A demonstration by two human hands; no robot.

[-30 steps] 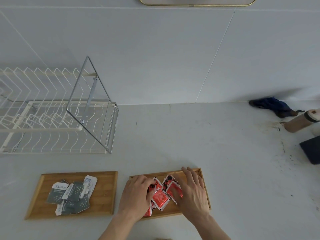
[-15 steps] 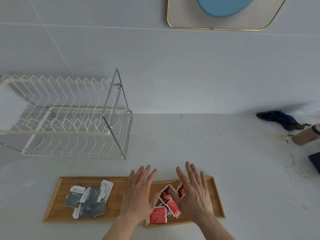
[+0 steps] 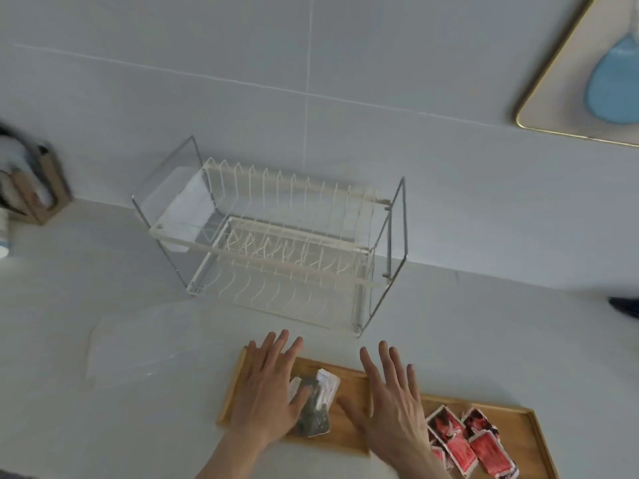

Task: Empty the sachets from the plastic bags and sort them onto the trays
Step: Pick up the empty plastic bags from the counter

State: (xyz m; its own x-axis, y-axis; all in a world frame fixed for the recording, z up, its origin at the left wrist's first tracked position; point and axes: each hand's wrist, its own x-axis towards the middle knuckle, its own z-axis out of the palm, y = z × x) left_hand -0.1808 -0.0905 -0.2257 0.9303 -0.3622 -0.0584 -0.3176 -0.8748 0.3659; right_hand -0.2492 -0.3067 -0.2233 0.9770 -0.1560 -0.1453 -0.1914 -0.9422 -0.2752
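Note:
Two wooden trays lie side by side at the counter's near edge. The left tray (image 3: pixel 349 376) holds grey-and-white sachets (image 3: pixel 316 406); the right tray (image 3: pixel 529 426) holds red sachets (image 3: pixel 470 444). My left hand (image 3: pixel 268 392) hovers flat over the left tray, fingers spread, covering part of the grey pile. My right hand (image 3: pixel 390 406) is spread over the gap between the trays, holding nothing. A clear empty plastic bag (image 3: pixel 138 347) lies flat on the counter to the left.
A white wire dish rack (image 3: pixel 283 243) stands behind the trays against the tiled wall. A wooden holder (image 3: pixel 38 188) sits at far left. A dark cloth (image 3: pixel 626 305) shows at the right edge. A gold-framed picture (image 3: pixel 587 74) hangs upper right.
Both hands have lifted off the red sachets and shifted left over the grey sachet tray, fingers spread. The view has swung left and tilted.

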